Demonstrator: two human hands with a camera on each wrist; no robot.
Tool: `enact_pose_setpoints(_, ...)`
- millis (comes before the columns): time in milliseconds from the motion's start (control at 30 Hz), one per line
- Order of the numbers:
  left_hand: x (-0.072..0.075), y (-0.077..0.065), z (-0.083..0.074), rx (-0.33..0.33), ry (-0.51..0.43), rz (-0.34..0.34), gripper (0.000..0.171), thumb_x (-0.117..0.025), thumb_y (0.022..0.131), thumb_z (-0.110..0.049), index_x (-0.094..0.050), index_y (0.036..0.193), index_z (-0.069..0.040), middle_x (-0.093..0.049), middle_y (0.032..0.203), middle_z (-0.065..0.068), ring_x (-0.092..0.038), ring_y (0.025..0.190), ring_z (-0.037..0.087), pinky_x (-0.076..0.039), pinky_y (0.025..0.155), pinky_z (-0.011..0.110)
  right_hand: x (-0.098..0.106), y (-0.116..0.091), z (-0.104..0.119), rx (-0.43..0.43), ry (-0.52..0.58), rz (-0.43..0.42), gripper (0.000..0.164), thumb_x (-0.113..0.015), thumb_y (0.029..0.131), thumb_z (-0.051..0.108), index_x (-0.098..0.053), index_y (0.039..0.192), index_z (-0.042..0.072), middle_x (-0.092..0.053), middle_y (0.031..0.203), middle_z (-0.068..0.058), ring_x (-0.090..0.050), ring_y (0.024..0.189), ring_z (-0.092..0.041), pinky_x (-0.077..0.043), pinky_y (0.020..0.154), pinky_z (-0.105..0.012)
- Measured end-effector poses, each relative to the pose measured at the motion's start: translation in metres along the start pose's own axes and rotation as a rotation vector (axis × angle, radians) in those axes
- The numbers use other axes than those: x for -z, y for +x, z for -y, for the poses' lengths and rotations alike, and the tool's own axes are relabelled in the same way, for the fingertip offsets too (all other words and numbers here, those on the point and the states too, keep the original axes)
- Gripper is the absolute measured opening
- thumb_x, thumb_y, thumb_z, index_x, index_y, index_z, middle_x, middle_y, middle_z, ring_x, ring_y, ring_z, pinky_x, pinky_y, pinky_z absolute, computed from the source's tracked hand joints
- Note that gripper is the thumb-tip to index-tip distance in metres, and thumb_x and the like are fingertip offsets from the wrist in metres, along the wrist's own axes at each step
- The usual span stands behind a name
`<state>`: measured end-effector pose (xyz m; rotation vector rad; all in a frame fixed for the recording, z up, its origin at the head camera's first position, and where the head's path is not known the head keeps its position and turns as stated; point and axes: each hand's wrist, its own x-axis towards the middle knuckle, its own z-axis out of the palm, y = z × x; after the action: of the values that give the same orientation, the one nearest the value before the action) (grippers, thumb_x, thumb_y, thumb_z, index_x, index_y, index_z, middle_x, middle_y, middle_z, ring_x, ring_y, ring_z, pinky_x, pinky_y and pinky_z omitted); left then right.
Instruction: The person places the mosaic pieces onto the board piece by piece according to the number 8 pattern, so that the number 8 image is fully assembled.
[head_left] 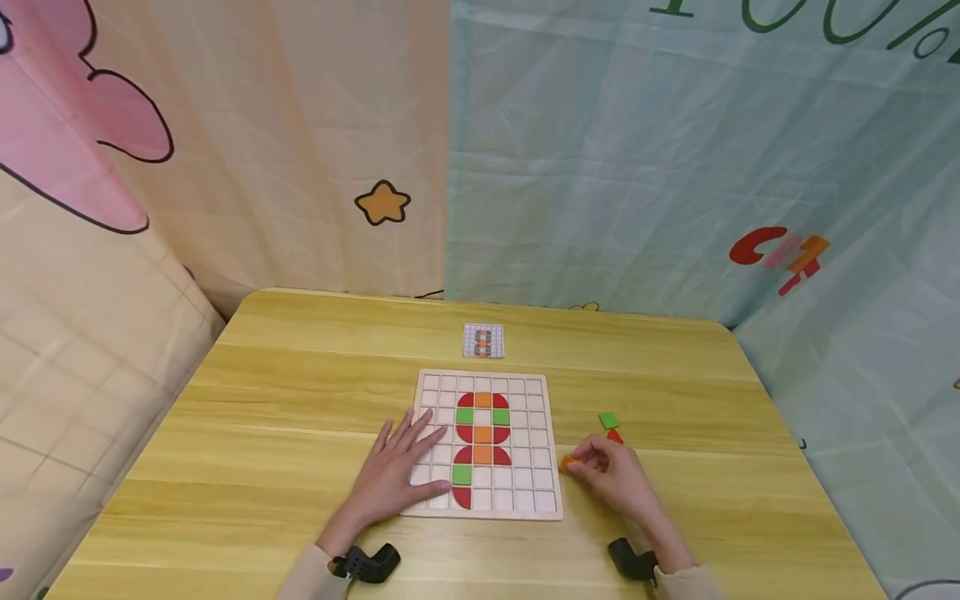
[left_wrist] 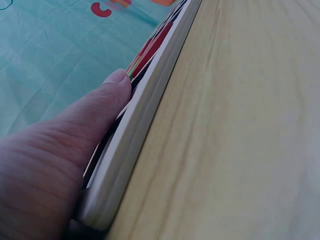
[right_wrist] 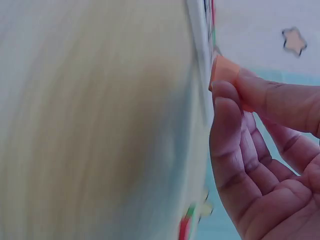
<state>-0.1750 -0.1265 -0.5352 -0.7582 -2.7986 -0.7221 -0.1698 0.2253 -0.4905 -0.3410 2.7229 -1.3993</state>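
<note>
A white grid board (head_left: pixel 533 477) lies on the table, with red rounded tiles (head_left: pixel 462 497), green square tiles (head_left: pixel 462 475) and orange square tiles (head_left: pixel 482 455) set in its middle columns. My left hand (head_left: pixel 390 475) rests spread on the board's left side, fingers straight. Its thumb tip is beside the lower green and red tiles. Just off the board's right edge, my right hand (head_left: pixel 617 477) pinches an orange square tile (right_wrist: pixel 226 71) between thumb and fingers. Beyond that hand lie a loose green tile (head_left: pixel 608 420) and a red tile (head_left: pixel 615 436), the red one partly hidden.
A small pattern card (head_left: pixel 483 341) lies behind the board, showing a similar figure on a grid. The wooden table (head_left: pixel 300 375) ends at printed curtains (head_left: pixel 600 167). Black wrist devices (head_left: pixel 367 564) sit on both wrists.
</note>
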Motion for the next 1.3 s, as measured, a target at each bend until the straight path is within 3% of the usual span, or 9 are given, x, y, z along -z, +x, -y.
enact_pose_setpoints(267, -0.001, 0.002, 0.001, -0.019, 0.007, -0.014, 0.08, -0.061, 0.08, -0.064, -0.045, 0.143, -0.018, -0.026, 0.154, 0.009, -0.015, 0.141, 0.034, -0.005, 0.112, 0.053, -0.035, 0.007, 0.039, 0.075, 0.035, 0.225, 0.008, -0.075, 0.082, 0.012, -0.067, 0.083, 0.011, -0.063, 0.076, 0.005, -0.056, 0.064, -0.01, -0.05, 0.056, -0.023)
enact_pose_setpoints(433, 0.001, 0.004, 0.002, -0.018, 0.023, -0.003, 0.081, -0.06, 0.08, -0.066, -0.044, 0.144, -0.019, -0.024, 0.154, 0.008, -0.013, 0.142, 0.032, -0.004, 0.113, 0.052, -0.057, 0.017, 0.051, 0.123, 0.045, 0.33, 0.007, -0.075, 0.082, 0.012, -0.069, 0.081, 0.012, -0.062, 0.072, 0.009, -0.056, 0.062, -0.006, -0.051, 0.057, -0.022)
enact_pose_setpoints(767, 0.002, 0.003, 0.001, -0.02, 0.008, -0.011, 0.08, -0.061, 0.079, -0.065, -0.045, 0.143, -0.018, -0.026, 0.154, 0.009, -0.015, 0.141, 0.034, -0.004, 0.112, 0.053, -0.08, 0.027, 0.059, 0.185, -0.064, 0.335, 0.013, -0.078, 0.079, 0.009, -0.066, 0.076, 0.014, -0.057, 0.067, 0.014, -0.052, 0.06, -0.002, -0.048, 0.056, -0.02)
enact_pose_setpoints(1067, 0.002, 0.001, 0.001, -0.009, 0.006, -0.003, 0.081, -0.06, 0.08, -0.066, -0.044, 0.144, -0.019, -0.025, 0.154, 0.007, -0.014, 0.141, 0.032, -0.003, 0.113, 0.051, -0.081, 0.025, 0.06, 0.211, -0.126, 0.312, 0.013, -0.081, 0.076, 0.012, -0.069, 0.074, 0.012, -0.053, 0.069, 0.012, -0.048, 0.062, -0.002, -0.045, 0.054, -0.018)
enact_pose_setpoints(1300, 0.001, 0.001, 0.001, -0.003, 0.005, 0.0, 0.081, -0.059, 0.08, -0.066, -0.044, 0.144, -0.019, -0.025, 0.154, 0.007, -0.014, 0.142, 0.032, -0.003, 0.113, 0.051, -0.077, 0.021, 0.06, 0.213, -0.148, 0.357, 0.01, -0.08, 0.077, 0.014, -0.072, 0.082, 0.011, -0.056, 0.072, 0.014, -0.049, 0.064, -0.002, -0.046, 0.056, -0.018)
